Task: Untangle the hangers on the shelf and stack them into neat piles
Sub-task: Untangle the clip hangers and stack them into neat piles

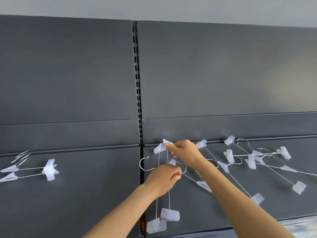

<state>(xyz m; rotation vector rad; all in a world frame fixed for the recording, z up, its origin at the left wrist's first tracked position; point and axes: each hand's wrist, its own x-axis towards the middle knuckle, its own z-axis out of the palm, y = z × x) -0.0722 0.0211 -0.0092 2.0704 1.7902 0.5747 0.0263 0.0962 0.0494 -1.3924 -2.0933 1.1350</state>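
Your left hand [163, 177] pinches a hook [184, 166], right hand [186, 152] grips a clip [166, 141]; one pile [49, 169] looks done, tangle [229, 155] left to sort.

On the shelf [85, 203], a pile of hangers [29, 170] sits far left and the tangle [257, 160] sprawls on the right, up near the back panel [223, 74]. Between them, just right of the slotted upright [138, 83], two hangers [169, 214] lie front-to-back. The left hand [163, 179] is on a hook [183, 169], in front of the right hand [186, 152], which is at their far clips.
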